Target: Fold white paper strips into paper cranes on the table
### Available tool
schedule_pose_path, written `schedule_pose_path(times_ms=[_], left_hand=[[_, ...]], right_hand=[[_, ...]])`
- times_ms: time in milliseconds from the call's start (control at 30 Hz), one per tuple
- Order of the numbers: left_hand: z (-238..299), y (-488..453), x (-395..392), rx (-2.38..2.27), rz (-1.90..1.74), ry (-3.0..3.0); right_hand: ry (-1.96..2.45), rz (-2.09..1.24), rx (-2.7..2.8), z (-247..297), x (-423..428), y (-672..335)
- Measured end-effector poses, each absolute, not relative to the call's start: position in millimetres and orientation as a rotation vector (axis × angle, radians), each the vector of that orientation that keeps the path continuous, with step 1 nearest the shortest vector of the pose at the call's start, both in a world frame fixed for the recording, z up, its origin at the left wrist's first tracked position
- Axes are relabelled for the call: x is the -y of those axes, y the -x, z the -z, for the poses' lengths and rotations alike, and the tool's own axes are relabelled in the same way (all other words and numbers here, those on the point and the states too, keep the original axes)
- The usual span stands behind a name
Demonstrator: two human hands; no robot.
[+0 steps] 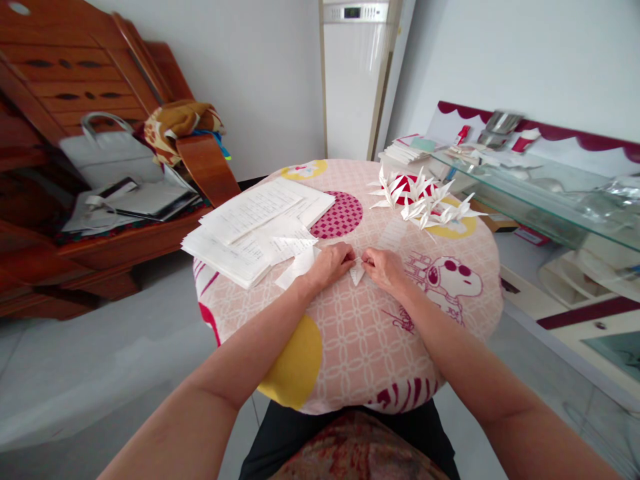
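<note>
A small piece of folded white paper [357,273] with writing on it lies at the middle of the round table, its point toward me. My left hand [333,262] pinches its left side, fingers curled. On the opposite side my right hand [381,265] grips the edge with thumb and fingertips. The fingers hide the paper's upper part. Close by my left wrist is a loose white paper piece [296,268]. Beyond my right hand sits a group of several folded paper cranes [425,200].
A stack of written sheets [240,233] covers the table's left side. The patterned tablecloth [345,347] hangs over the round edge. To the right stands a glass shelf [550,200] with clutter. A wooden bench [125,247] holds a grey bag [107,157]. An air conditioner [350,87] stands behind.
</note>
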State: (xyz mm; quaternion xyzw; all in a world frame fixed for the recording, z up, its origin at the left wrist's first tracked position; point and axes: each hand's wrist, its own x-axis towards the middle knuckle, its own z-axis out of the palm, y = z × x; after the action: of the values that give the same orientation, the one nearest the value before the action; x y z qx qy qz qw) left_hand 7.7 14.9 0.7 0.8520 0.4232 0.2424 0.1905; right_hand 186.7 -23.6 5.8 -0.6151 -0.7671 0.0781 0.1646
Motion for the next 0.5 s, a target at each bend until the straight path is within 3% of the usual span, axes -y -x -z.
schedule_pose_path(times_ms=[500], left_hand=[[0,7,2,-1.088,-0.52,-2.617]], right_hand=[[1.585,-0.181,2.306,0,29,-192]])
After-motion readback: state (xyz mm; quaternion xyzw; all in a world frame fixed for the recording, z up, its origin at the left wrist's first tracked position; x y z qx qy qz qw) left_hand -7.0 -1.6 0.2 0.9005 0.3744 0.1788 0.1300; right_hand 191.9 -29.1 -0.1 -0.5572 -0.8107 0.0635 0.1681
